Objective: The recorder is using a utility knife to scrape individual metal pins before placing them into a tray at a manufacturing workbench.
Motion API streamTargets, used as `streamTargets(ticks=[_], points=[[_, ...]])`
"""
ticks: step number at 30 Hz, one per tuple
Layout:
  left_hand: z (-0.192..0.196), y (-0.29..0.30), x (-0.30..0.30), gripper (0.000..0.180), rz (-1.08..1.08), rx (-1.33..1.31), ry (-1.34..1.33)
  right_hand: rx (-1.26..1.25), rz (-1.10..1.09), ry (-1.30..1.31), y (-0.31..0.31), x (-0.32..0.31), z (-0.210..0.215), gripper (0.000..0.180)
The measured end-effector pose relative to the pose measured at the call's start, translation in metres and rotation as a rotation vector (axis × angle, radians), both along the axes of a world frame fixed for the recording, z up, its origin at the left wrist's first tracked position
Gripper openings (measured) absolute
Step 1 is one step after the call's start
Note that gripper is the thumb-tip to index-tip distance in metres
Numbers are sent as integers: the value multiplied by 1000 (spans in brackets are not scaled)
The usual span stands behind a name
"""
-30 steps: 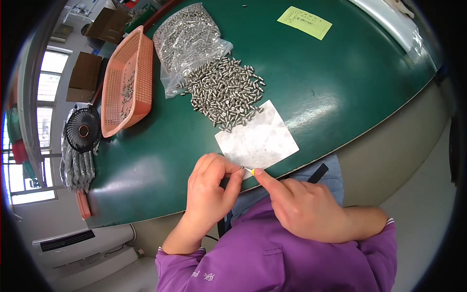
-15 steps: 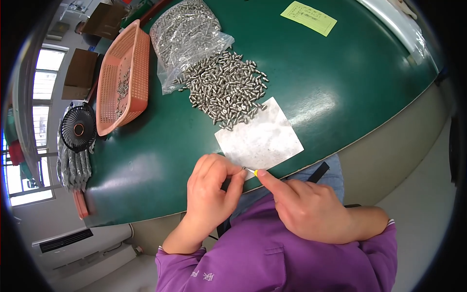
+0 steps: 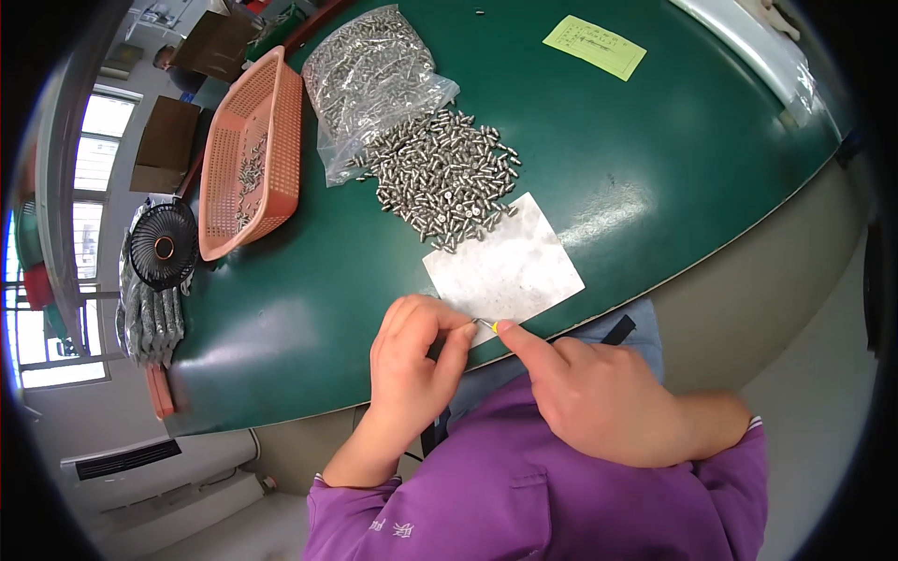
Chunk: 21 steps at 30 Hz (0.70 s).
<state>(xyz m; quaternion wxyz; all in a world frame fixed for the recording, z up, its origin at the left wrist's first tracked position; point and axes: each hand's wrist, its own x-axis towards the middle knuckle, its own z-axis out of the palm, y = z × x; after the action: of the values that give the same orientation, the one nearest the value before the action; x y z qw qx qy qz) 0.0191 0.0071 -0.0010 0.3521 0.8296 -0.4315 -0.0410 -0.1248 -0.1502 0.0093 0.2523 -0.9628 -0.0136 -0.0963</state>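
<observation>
My left hand (image 3: 404, 360) pinches a small metal piece between thumb and forefinger, just over the table's near edge; the fingers mostly cover it. Closed around a slim tool with a yellow end (image 3: 496, 327), my right hand (image 3: 603, 397) has its forefinger stretched along it. The thin metal tip of that tool meets the piece at my left fingertips; the rest of the tool is hidden in the palm. Beyond both hands lies a white sheet of paper (image 3: 510, 266). A heap of small silvery metal pins (image 3: 444, 173) spreads onto the sheet's far edge.
An open clear plastic bag (image 3: 369, 70) full of the same pins lies behind the heap. To its left stands a pink plastic basket (image 3: 284, 182) with some pins inside. A black fan (image 3: 164, 245) is at the left edge. A yellow-green slip (image 3: 599, 47) lies on the green table (image 3: 673, 168).
The view has shifted slightly, so the basket, bag and heap appear a little further right. Both hands keep the same grip, with the tool's tip still at the piece.
</observation>
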Motion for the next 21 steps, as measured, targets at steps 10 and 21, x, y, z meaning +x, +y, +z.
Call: streamTargets(ticks=[10,21], points=[[0,13,0,11,58,-608,985,711,-424,-279,-67,10,-9,45],[57,69,166,24,481,-741,-170,736,-422,-301,-77,18,-20,45]])
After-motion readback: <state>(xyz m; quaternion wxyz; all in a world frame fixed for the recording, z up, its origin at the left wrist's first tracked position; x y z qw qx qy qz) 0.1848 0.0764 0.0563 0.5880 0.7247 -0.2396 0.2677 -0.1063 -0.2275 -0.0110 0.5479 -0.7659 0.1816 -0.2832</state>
